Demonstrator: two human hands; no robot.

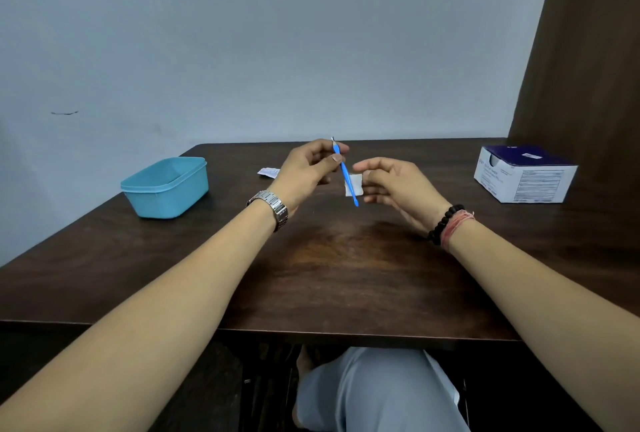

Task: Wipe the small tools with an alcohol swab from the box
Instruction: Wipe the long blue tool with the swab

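So the left hand (308, 168) has a skinny blue plastic tool (346, 175) pinched up near its top end, thumb and fingers curled around it. The tool looks like a thin stick with a little metal tip poking out at about 11 o'clock, and the blue end slants down toward 5 o'clock. It's held up above the counter (329, 258), roughly dead center of the view.

The right hand (391, 186) is just beside it at 3 o'clock, fingers curled in, pinching a small white square swab (354, 185). The swab looks soft and slightly crumpled, and the lower part of the tool crosses right in front of it. Can't tell if they're actually touching.

The counter is dark brown wood with a visible grain and a bit of shine in the middle.

Over at 9 o'clock there's a light blue plastic tub (166, 187), rectangular with rounded corners, no lid on. Can't see down into it from this angle.

At 3 o'clock, well apart from the hands, sits a white and purple cardboard box (523, 175) with printed text on its side.

A small torn white wrapper (268, 172) lies flat just behind the left hand.
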